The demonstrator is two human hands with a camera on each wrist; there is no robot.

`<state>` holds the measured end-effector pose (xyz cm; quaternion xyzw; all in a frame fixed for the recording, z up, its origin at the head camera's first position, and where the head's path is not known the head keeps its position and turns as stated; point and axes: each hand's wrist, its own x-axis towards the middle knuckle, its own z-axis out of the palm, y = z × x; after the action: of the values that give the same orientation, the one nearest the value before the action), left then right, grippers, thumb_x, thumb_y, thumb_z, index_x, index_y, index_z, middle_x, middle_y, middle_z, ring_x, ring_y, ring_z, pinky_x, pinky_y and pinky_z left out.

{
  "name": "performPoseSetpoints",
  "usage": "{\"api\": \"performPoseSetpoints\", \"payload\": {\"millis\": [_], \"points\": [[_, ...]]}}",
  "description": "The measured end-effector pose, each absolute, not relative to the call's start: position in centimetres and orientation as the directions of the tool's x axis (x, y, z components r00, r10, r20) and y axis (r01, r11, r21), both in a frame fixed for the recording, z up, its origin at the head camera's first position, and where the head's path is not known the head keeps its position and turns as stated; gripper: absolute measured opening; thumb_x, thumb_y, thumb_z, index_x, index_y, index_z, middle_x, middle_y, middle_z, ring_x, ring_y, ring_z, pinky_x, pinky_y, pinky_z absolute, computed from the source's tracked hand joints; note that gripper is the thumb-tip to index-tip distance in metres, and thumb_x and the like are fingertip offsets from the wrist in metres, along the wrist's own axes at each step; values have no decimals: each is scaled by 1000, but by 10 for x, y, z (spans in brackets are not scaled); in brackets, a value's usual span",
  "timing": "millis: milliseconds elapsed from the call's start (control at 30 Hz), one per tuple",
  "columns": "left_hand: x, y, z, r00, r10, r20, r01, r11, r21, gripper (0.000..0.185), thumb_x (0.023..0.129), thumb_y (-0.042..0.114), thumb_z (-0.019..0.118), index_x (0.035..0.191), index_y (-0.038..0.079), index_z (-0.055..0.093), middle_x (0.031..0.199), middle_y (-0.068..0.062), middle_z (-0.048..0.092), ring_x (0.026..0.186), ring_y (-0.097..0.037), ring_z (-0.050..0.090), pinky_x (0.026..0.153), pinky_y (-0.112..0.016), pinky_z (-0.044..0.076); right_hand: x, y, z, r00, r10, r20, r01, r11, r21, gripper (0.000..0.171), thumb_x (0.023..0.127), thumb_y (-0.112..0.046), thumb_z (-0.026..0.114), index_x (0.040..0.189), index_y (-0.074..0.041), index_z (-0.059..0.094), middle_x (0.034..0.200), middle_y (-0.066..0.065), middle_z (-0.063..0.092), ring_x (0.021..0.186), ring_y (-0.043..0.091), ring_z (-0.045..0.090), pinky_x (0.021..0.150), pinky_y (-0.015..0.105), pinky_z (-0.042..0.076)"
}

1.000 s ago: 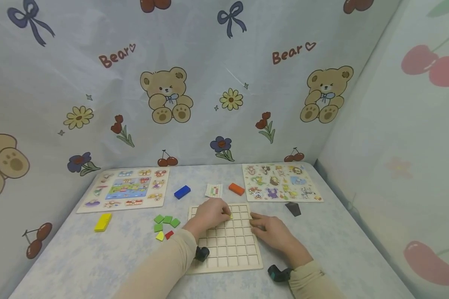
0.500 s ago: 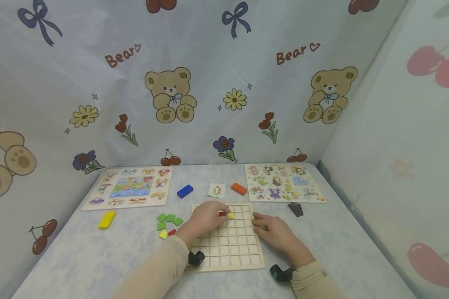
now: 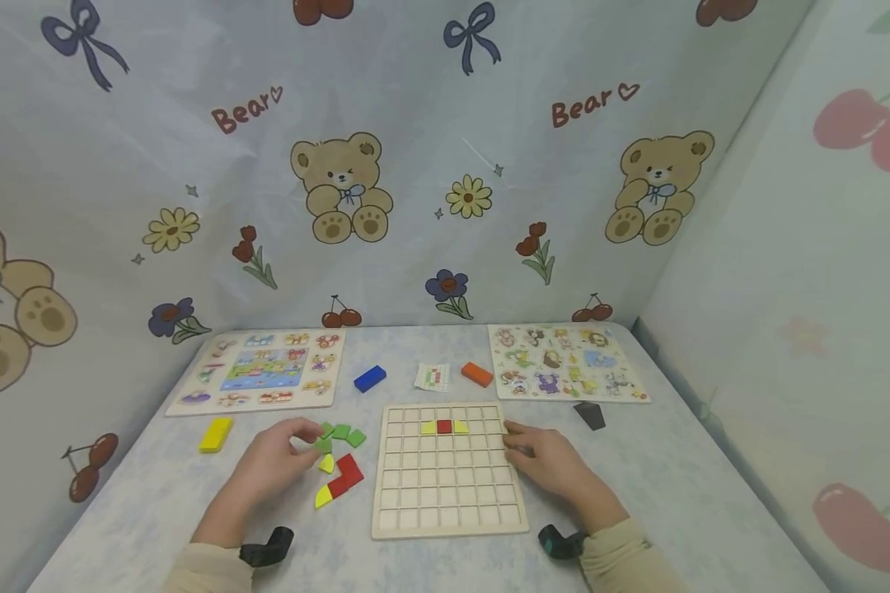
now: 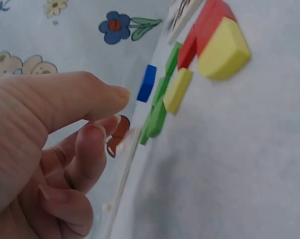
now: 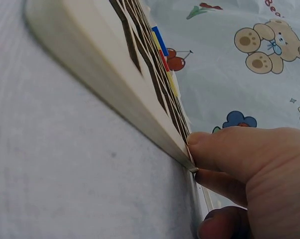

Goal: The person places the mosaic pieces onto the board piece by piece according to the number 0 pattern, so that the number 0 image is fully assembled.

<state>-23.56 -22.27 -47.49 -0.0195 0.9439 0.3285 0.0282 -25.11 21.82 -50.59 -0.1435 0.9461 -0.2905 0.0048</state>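
A wooden grid board (image 3: 448, 494) lies flat on the table, with a red square tile (image 3: 444, 427) between two yellow tiles (image 3: 461, 427) in one of its upper rows. Just left of the board, my left hand (image 3: 278, 457) hovers at a group of green square tiles (image 3: 340, 431). In the left wrist view its thumb and bent fingers are apart, with nothing between them. Nearby lie a small yellow tile (image 3: 327, 464) and joined red tiles (image 3: 350, 469) with a yellow rounded tile (image 3: 323, 497) at their end. My right hand (image 3: 545, 461) touches the board's right edge with its fingertips.
Behind the board are a blue block (image 3: 370, 378), a patterned card (image 3: 433, 376) and an orange block (image 3: 478, 374). Picture puzzle boards lie at back left (image 3: 255, 371) and back right (image 3: 567, 362). A yellow block (image 3: 216, 434) and a dark flat piece (image 3: 590, 415) lie at the sides.
My left hand has left the board and moved left to the green tiles. The red tile it was placing now lies between the yellow ones. My right hand stays at the board's edge.
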Motion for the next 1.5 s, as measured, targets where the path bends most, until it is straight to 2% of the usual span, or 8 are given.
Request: {"api": "performPoseSetpoints", "payload": {"millis": [200, 467, 833, 967, 1067, 1133, 1333, 1500], "points": [[-241, -230, -495, -998, -15, -60, -50, 766, 640, 33, 91, 23, 78, 122, 19, 70, 121, -2, 69, 95, -21, 62, 80, -37, 55, -250, 221, -505, -960, -271, 67, -259, 776, -575, 31, 97, -23, 72, 126, -14, 75, 151, 2, 57, 140, 31, 53, 115, 52, 40], [-247, -227, -502, -999, -9, -34, -27, 797, 603, 30, 89, 20, 81, 118, 21, 72, 116, 1, 70, 88, -18, 58, 74, -32, 51, -250, 223, -507, -960, -268, 84, -266, 770, -580, 30, 96, -22, 72, 125, -13, 75, 150, 1, 58, 140, 30, 53, 115, 52, 40], [-246, -227, -501, -998, -42, -40, -58, 791, 610, 30, 90, 23, 80, 118, 21, 72, 119, 0, 70, 89, -18, 59, 76, -35, 53, -251, 223, -507, -961, -264, 85, -264, 773, -577, 31, 96, -22, 72, 125, -12, 75, 149, 2, 58, 140, 30, 54, 115, 51, 41], [-246, -212, -490, -998, -55, -6, -46, 774, 631, 28, 91, 26, 80, 118, 21, 72, 116, 0, 70, 81, -18, 58, 68, -32, 51, -250, 221, -504, -958, -272, 94, -275, 770, -575, 30, 96, -21, 73, 125, -11, 75, 149, 3, 59, 139, 31, 54, 114, 52, 41], [-248, -189, -482, -1000, 2, 13, 10, 749, 662, 24, 91, 26, 80, 114, 23, 73, 111, 3, 70, 75, -18, 57, 63, -31, 49, -249, 220, -503, -957, -272, 104, -281, 768, -575, 31, 95, -21, 73, 124, -10, 75, 148, 3, 60, 138, 31, 55, 114, 51, 41], [-250, -170, -478, -997, 73, 25, 72, 751, 657, 20, 90, 26, 81, 109, 26, 75, 110, 6, 71, 76, -15, 57, 65, -31, 50, -248, 219, -501, -958, -268, 103, -276, 768, -578, 31, 95, -21, 74, 124, -10, 75, 148, 3, 60, 138, 31, 55, 114, 51, 42], [-260, -120, -476, -956, 289, 52, 264, 767, 585, 12, 88, 29, 82, 97, 31, 74, 104, 12, 71, 89, -10, 62, 77, -35, 51, -246, 218, -499, -962, -264, 72, -255, 773, -581, 31, 96, -21, 73, 126, -10, 74, 149, 3, 58, 139, 31, 54, 114, 52, 41], [-268, -95, -478, -927, 375, 22, 320, 757, 569, 6, 90, 26, 80, 95, 27, 76, 101, 12, 72, 94, -11, 65, 80, -37, 53, -246, 216, -499, -958, -279, 68, -265, 767, -584, 32, 97, -21, 72, 127, -11, 74, 150, 3, 58, 140, 31, 53, 114, 52, 40]]}}
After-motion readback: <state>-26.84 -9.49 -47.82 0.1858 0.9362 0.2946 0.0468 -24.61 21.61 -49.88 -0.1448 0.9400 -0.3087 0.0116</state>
